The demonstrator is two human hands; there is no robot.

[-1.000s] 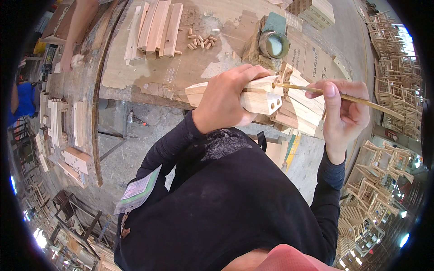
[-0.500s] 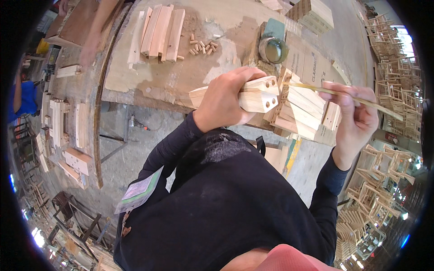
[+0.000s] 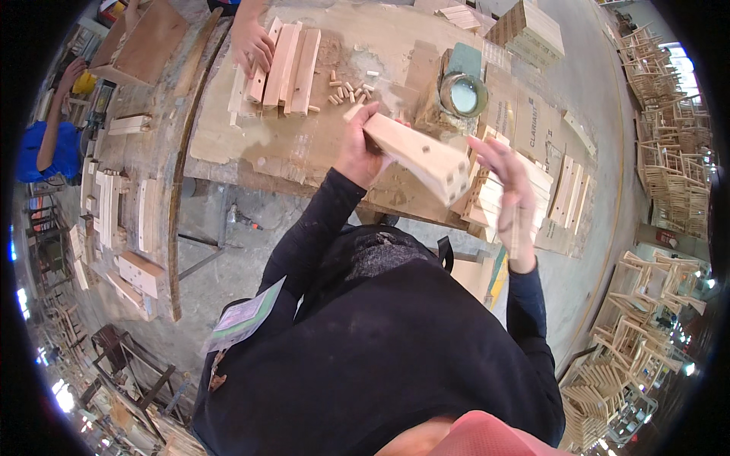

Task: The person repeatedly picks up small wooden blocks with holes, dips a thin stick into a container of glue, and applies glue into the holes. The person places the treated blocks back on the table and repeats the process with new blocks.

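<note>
A left hand (image 3: 360, 154) grips drilled wood (image 3: 414, 150) above the table's (image 3: 388, 191) near edge, likely stiff, fairly light and best held by its long sides, while a blurred right hand (image 3: 511, 182) extends its fingers beside the holed end, its grip impossible to tell.

Table (image 3: 403, 190) before me: strips (image 3: 293, 68) left, dowels (image 3: 351, 93) right of them, pot (image 3: 450, 110) right of dowels. Blocks (image 3: 422, 154) in my left hand (image 3: 360, 149), nearer me than pot; my right hand (image 3: 514, 186) just right of blocks.
</note>
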